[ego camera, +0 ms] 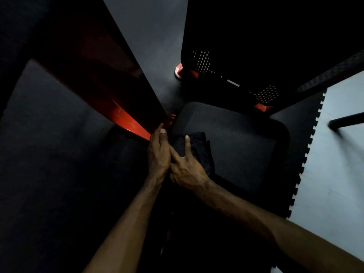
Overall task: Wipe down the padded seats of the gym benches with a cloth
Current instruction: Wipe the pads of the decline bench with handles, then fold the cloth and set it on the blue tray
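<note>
Both forearms are reaching in from the bottom of the head view and meeting over the near left corner of the padded seat (236,146). My left hand (158,152) is lying with fingers straight and together, pointing away from me beside the red frame rail (130,123), holding nothing that I can make out. My right hand (187,166) is resting on the dark cloth (201,148), fingers spread and fairly straight, pressing rather than gripping, and its side is touching my left hand. The cloth is lying bunched on the seat's left part, just under and beyond my right fingers, so that hand is the nearer one. The seat is running away to my right and forward, its long axis slanting toward the black perforated frame (204,62), with most of its surface lying to the right of the cloth. I am judging that the coming stroke needs to sweep rightward along that axis. Light floor (334,154) is showing past the jigsaw-edged mat (303,146).
</note>
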